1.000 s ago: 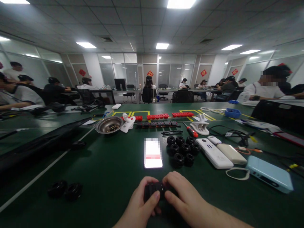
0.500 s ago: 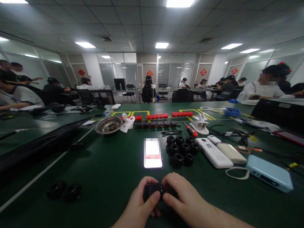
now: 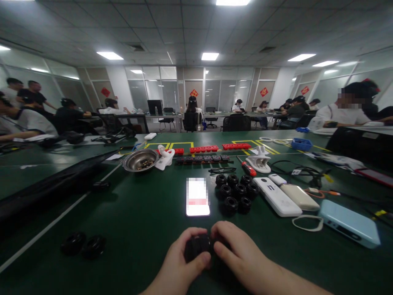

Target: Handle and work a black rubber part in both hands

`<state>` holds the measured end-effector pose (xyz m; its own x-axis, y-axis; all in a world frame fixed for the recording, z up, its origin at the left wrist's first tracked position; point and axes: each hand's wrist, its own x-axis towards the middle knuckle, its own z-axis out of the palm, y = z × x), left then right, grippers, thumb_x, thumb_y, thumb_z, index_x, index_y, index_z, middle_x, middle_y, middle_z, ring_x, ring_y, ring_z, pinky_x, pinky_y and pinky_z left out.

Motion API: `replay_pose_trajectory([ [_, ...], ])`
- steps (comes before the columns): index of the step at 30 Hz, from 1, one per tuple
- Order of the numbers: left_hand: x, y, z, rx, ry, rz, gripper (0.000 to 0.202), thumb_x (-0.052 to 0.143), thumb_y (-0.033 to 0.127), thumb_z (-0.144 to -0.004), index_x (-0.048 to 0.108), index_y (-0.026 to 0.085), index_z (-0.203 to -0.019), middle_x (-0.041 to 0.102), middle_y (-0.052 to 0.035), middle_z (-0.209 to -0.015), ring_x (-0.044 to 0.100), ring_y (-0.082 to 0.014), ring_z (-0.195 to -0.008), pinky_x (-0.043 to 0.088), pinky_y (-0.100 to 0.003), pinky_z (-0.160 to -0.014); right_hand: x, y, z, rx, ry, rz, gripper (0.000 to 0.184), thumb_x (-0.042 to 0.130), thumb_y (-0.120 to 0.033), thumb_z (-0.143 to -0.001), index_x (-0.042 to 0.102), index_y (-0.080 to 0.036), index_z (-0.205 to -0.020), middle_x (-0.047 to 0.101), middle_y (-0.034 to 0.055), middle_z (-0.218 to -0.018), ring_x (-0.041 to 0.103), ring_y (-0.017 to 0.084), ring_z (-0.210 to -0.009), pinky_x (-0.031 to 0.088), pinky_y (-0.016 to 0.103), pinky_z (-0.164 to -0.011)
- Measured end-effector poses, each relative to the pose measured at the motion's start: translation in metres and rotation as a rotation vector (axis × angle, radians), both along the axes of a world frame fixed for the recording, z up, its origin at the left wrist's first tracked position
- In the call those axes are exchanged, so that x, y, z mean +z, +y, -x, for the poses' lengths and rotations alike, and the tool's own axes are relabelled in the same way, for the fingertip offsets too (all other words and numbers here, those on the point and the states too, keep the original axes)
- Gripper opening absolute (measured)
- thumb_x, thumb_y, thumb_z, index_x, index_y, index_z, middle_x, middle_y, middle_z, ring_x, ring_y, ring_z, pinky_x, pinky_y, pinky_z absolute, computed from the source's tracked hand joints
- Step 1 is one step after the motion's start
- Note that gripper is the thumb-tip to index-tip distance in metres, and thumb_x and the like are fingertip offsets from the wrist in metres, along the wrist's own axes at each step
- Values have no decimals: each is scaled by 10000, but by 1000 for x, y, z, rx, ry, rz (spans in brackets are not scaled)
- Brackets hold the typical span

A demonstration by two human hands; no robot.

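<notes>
Close to the table's near edge, my left hand (image 3: pixel 187 258) is wrapped round a black cylindrical plastic fitting (image 3: pixel 200 243). The fingers of my right hand (image 3: pixel 233 250) are curled and pressed at the fitting's right end, which they partly hide. Ahead of my hands lies a phone (image 3: pixel 198 198) with a lit screen. Just right of it several similar black ring-shaped fittings (image 3: pixel 240 190) stand in a cluster. Two more black fittings (image 3: pixel 93 246) sit side by side at the left.
Farther back are a metal bowl (image 3: pixel 140 160) of small brass-coloured pieces, red trays (image 3: pixel 204 149), a black strip of parts (image 3: pixel 202 159) and a screwdriver (image 3: pixel 248 168). White power bank (image 3: pixel 276 196) and light-blue box (image 3: pixel 349 223) lie right. People sit around the room.
My right hand has turned slightly at the fitting's end, and my left thumb has shifted right and down, baring more of the fitting. The things on the table stay in place.
</notes>
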<state>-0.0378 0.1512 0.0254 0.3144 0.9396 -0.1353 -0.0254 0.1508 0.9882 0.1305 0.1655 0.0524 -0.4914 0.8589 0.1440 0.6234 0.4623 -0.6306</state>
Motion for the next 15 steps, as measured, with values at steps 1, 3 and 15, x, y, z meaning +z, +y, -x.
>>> replay_pose_trajectory([
  [1,-1,0,0,-3,-6,4,459,644,360,-624,476,186,-1014,557,-34,-870,561,-143,-681,416,-244,-565,-2,2,0,10,-26,6,215,391,-336,-834,516,-174,-768,537,20,-746,477,150,-681,369,262,-594],
  [3,-5,0,0,-19,-17,-11,495,653,372,-611,473,177,-1028,565,-48,-891,571,-146,-670,416,-247,-567,-5,3,0,40,-69,0,254,358,-318,-852,526,-170,-733,540,19,-720,477,145,-665,367,258,-589],
  [15,-4,2,-3,-3,-61,1,352,560,439,-682,482,156,-876,558,2,-684,537,-106,-532,392,-215,-483,6,-6,0,90,65,-22,281,589,-285,-693,493,-186,-938,543,30,-866,491,170,-754,395,291,-665],
])
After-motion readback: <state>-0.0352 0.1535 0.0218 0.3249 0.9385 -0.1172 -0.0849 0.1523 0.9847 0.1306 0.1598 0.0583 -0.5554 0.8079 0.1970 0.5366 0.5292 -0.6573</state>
